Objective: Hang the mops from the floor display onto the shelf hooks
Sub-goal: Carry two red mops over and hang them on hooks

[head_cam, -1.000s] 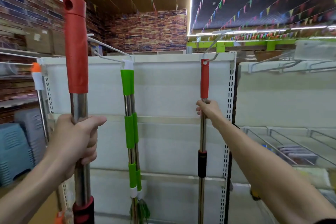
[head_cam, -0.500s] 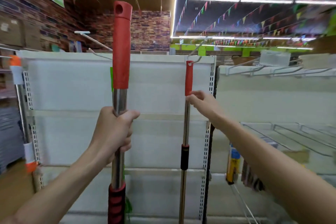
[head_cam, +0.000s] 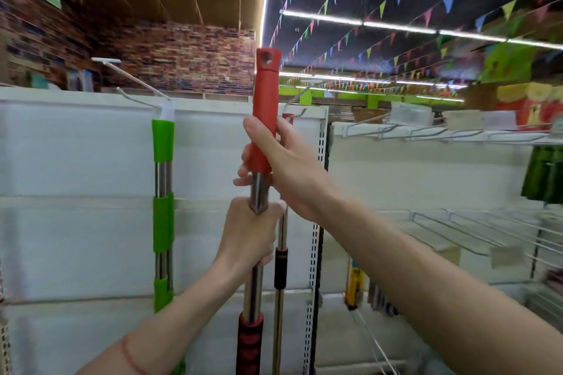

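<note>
I hold a red-handled mop (head_cam: 265, 106) upright in front of me, its steel pole running down to a red and black grip. My left hand (head_cam: 251, 231) is wrapped around the steel pole. Just above it, my right hand (head_cam: 281, 161) grips the lower end of the red handle. Behind it a second red-handled mop (head_cam: 281, 256) hangs from a wire hook (head_cam: 294, 105) on the white shelf panel. A green-handled mop (head_cam: 163, 207) hangs from another hook (head_cam: 137, 97) to the left.
The white back panel (head_cam: 76, 155) fills the left and middle. A perforated upright (head_cam: 316, 237) runs down its right edge. Wire shelves (head_cam: 487, 231) and wire hooks with label holders (head_cam: 426, 128) stand to the right. A green item (head_cam: 545, 173) hangs at the far right.
My right hand let go of the hung red mop and came over to grip the red handle of the mop in my left hand. That mop moved rightward, in front of the hung one.
</note>
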Tool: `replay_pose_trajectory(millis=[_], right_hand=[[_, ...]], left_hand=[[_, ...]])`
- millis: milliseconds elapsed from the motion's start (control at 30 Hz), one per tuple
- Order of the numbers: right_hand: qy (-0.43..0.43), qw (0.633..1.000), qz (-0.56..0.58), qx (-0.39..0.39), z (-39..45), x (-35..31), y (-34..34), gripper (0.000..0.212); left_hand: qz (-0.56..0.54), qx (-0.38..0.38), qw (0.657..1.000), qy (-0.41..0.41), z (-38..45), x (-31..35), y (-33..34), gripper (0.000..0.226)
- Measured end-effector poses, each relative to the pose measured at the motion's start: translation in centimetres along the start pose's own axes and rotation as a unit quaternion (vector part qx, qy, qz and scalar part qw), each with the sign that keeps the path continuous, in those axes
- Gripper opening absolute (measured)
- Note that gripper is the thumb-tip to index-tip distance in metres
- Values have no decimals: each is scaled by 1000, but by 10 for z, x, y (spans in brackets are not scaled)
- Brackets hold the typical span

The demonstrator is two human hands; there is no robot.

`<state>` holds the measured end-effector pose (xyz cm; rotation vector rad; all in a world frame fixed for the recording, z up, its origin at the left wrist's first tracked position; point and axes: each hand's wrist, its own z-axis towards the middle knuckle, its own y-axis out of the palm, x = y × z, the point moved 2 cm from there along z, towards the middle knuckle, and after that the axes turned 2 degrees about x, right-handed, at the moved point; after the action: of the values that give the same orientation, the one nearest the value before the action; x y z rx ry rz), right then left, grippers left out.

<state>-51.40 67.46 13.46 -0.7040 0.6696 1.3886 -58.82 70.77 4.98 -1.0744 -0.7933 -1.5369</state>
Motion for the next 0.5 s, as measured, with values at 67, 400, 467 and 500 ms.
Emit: replay_pose_trajectory(millis=[67,400,467,500], right_hand=[[-4,1000,-12,21,3,5,-2,22],[-26,998,-19,63,19,29,-16,28],[-28,996,-20,77,21,39,-22,29],[-26,996,-20,84,23,44,-26,29]], left_hand=[[3,-9,1000,-1,0,0,8,29],[125,-48,990,52,6,6,10,29],[118,-35,991,62,9,6,2,11],[114,-21,991,59,11,4,-3,15]])
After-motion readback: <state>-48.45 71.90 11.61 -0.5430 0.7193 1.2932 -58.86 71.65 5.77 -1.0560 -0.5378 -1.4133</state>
